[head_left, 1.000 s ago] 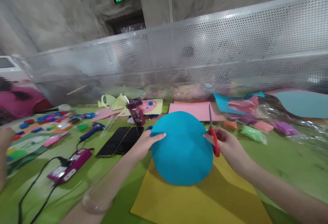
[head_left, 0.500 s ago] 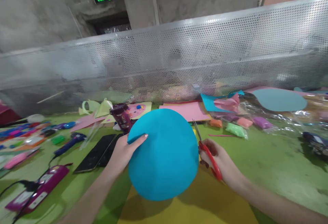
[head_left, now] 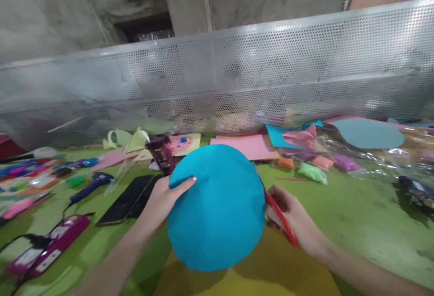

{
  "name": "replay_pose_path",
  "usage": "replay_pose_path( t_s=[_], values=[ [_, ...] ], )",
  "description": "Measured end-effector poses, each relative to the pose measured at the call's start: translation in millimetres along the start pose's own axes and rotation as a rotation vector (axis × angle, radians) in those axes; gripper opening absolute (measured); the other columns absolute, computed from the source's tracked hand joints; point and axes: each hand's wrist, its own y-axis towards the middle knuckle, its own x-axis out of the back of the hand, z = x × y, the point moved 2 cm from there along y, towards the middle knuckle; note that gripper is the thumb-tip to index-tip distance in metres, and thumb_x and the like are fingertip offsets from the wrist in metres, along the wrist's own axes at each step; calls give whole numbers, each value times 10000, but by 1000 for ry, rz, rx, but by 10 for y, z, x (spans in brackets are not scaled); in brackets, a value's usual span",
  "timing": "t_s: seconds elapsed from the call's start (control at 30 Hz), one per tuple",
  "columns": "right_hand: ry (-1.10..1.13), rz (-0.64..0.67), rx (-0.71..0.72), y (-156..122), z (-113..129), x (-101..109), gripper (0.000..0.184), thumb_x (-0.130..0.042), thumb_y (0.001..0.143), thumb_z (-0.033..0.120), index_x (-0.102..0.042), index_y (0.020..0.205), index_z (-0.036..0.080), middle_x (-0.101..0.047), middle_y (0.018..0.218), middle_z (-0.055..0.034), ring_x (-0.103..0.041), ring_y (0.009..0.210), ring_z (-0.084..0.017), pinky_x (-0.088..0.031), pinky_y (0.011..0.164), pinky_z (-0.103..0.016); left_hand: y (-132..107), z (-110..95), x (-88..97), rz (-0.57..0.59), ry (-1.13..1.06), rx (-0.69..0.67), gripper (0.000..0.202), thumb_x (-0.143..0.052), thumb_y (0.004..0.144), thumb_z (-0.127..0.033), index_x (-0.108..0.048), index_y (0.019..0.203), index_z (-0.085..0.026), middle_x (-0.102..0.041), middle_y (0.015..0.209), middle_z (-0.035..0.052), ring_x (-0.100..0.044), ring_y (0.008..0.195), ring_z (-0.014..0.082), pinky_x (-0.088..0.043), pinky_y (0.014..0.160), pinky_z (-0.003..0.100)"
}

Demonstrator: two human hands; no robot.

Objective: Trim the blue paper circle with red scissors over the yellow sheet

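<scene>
A round sheet of blue paper (head_left: pixel 217 210) is held up in front of me, its outline slightly uneven. My left hand (head_left: pixel 167 196) pinches its left edge, thumb on the near face and the other fingers hidden behind. My right hand (head_left: pixel 288 210) grips red-handled scissors (head_left: pixel 283 221) at the paper's right edge. The blades lie along that edge, partly behind the paper, so I cannot tell whether they touch it. Beneath the disc, a yellow sheet (head_left: pixel 285 269) lies on the green table (head_left: pixel 366 214).
Left of the paper are a dark cup (head_left: pixel 162 153), black phones (head_left: pixel 125 201), a glue gun (head_left: pixel 90 187) and a purple power strip (head_left: pixel 50 246) with cords. Pink paper (head_left: pixel 240 146) and clay packets (head_left: pixel 312 172) lie behind. A perforated metal panel (head_left: pixel 210 74) borders the table's back.
The scissors have moved against the paper's right edge, and their blades now appear more closed and partly hidden. The blue paper sits slightly lower; my left hand keeps its hold.
</scene>
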Motion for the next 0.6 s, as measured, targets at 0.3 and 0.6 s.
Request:
replay_pose_path(
  t_s=[0.3, 0.6],
  values=[
    [-35, -3, -8, 1, -12, -13, 212, -520, 665, 359, -366, 673, 214, -455, 519, 46, -408, 436, -86, -286, 395, -209, -5, -16, 1, -5, 8, 14, 373, -617, 654, -461, -624, 966, -258, -648, 1016, 61, -593, 925, 344, -545, 706, 443],
    [-10, 5, -3, 14, -37, -10, 161, -512, 669, 293, -372, 676, 214, -449, 497, 61, -407, 423, -78, -284, 387, -205, 16, 17, 14, -7, -69, 19, 360, -648, 647, -420, -633, 970, -261, -637, 1051, 50, -606, 904, 332, -550, 711, 436]
  ],
)
